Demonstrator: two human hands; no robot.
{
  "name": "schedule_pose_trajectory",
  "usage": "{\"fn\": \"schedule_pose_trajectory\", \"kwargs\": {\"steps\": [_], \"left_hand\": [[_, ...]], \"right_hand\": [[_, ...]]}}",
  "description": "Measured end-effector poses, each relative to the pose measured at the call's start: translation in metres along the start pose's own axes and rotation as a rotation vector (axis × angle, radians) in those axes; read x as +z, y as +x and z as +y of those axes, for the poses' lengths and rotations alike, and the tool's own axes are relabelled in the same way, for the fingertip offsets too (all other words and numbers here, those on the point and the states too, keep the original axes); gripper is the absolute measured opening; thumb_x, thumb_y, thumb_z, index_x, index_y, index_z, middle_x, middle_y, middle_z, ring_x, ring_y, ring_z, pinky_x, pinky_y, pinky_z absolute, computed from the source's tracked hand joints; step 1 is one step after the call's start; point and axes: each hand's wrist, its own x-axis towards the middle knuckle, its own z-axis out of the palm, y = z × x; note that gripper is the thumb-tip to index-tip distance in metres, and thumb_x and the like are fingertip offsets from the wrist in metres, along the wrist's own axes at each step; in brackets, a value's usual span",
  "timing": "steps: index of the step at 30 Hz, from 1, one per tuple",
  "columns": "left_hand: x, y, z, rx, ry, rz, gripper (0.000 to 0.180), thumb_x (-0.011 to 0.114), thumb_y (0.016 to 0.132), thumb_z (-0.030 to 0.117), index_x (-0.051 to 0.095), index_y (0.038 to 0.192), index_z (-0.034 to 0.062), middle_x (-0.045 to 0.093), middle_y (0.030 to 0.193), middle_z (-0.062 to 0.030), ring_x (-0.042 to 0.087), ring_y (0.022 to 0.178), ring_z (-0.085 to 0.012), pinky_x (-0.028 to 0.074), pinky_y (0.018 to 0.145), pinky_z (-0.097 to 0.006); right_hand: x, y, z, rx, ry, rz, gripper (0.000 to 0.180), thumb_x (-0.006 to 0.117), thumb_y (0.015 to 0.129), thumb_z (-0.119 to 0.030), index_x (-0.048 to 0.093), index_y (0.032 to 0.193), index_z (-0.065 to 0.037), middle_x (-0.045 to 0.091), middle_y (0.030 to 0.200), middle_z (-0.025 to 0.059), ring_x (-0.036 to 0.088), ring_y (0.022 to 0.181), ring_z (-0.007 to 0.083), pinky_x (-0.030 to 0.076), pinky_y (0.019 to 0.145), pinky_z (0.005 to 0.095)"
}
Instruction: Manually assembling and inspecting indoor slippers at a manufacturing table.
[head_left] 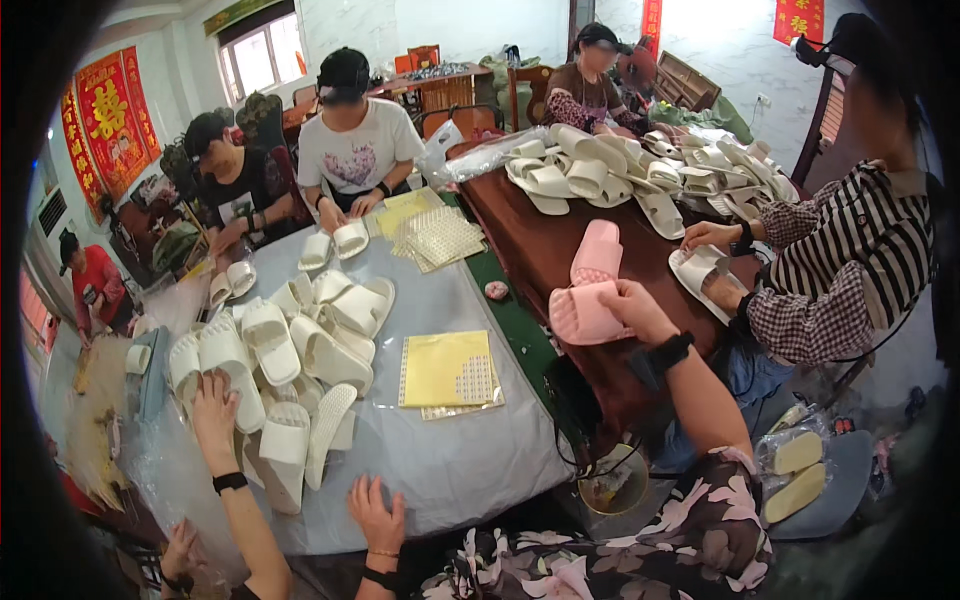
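My right hand (628, 308) is closed round a pink slipper (580, 318), thumb on top, held up over the edge of the brown-covered table. A second pink slipper (597, 250) adjoins its far side; whether my fingers also grip that one is hidden. My left hand (378, 518) lies open at the near edge of the grey-covered table, fingers stretched out and holding nothing. Left of it is a heap of cream slippers (283, 440). A neighbour's hand (215, 415) touches that heap, and the same person's other hand (180, 550) is lower down at the left.
Yellow sheets with rows of small dots (447, 370) lie on the grey-covered table (470, 480). A large slipper pile (650, 170) covers the far brown table (530, 230). Several people sit round both tables; one at right handles a white slipper (700, 280). A bin (613, 480) stands below.
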Motion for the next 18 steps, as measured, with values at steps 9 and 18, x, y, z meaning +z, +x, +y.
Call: {"fn": "schedule_pose_trajectory", "kwargs": {"steps": [9, 18], "left_hand": [[-0.020, 0.012, 0.084, -0.205, -1.464, -0.412, 0.070, 0.070, 0.086, 0.018, 0.036, 0.145, 0.0035, 0.048, 0.140, -0.0158, 0.046, 0.131, -0.0289, 0.041, 0.104, -0.042], [-0.031, 0.003, 0.036, -0.809, -1.655, 0.090, 0.050, 0.061, 0.094, 0.007, 0.039, 0.138, -0.0025, 0.059, 0.123, -0.0115, 0.061, 0.106, -0.0159, 0.052, 0.087, -0.028]], "right_hand": [[0.149, -0.193, -0.104, 0.108, 0.870, -0.659, 0.040, 0.058, 0.095, -0.010, 0.048, 0.132, 0.001, 0.062, 0.114, 0.0058, 0.065, 0.093, 0.0151, 0.053, 0.081, 0.0279], [0.218, -0.182, -0.086, -0.433, -0.045, -0.673, 0.034, 0.068, 0.085, -0.011, 0.062, 0.118, -0.002, 0.062, 0.114, 0.0159, 0.060, 0.110, 0.0285, 0.049, 0.090, 0.0359]]}}
